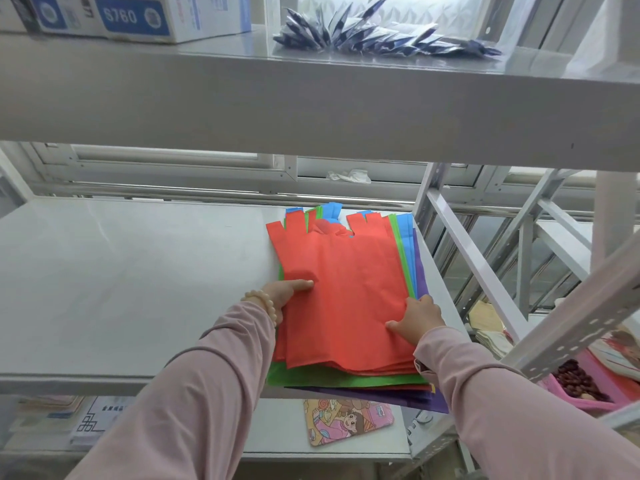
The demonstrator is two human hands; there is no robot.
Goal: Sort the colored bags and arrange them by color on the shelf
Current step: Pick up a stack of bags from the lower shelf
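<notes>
Red bags [343,289], stacked on green, blue and purple bags [329,379] on the centre-right shelf [138,271], are pinched by the left hand [284,294] and right hand [420,322]; dark pieces [578,381] are held in a lower-right pink tray [585,406].

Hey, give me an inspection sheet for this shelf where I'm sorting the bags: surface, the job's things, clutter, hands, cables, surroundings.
Surface: grey metal shelf.
Job's things: one stack at the shelf's right end, red bags on top; green bags, blue bags and purple bags show beneath. It overhangs the front edge.
Clutter: boxes and blue packets on the shelf above; picture mat on the shelf below.
Grippers: left hand grips the red bags' left edge, thumb on top; right hand grips their right edge.
Cables: nothing seen.
Surroundings: window behind; second rack and pink tray to the right.
</notes>
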